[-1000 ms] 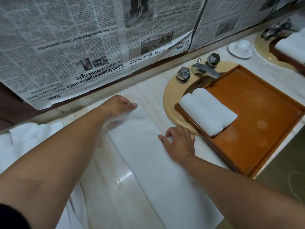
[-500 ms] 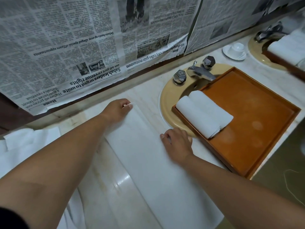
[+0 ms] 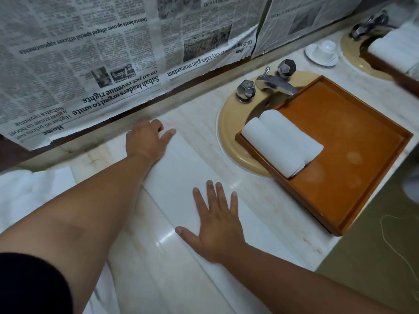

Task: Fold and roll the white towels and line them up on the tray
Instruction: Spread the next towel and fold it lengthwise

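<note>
A white towel (image 3: 181,175), folded into a long strip, lies flat on the marble counter, running from the back wall toward me. My left hand (image 3: 147,141) rests on the strip's far end, fingers partly curled at its edge. My right hand (image 3: 215,225) presses flat on the strip's middle with fingers spread. A brown wooden tray (image 3: 362,177) sits over the sink on the right. Two rolled white towels (image 3: 281,141) lie side by side at the tray's left end.
A pile of loose white towels (image 3: 29,193) lies at the left. A tap with two handles (image 3: 269,82) stands behind the tray. A white cup on a saucer (image 3: 324,49) sits further right. Newspaper (image 3: 90,53) covers the wall. A second tray with towels (image 3: 399,51) is at the far right.
My right hand has slid from the towel's right edge toward me and now lies flat with fingers spread on the strip. My left hand stays at the far end.
</note>
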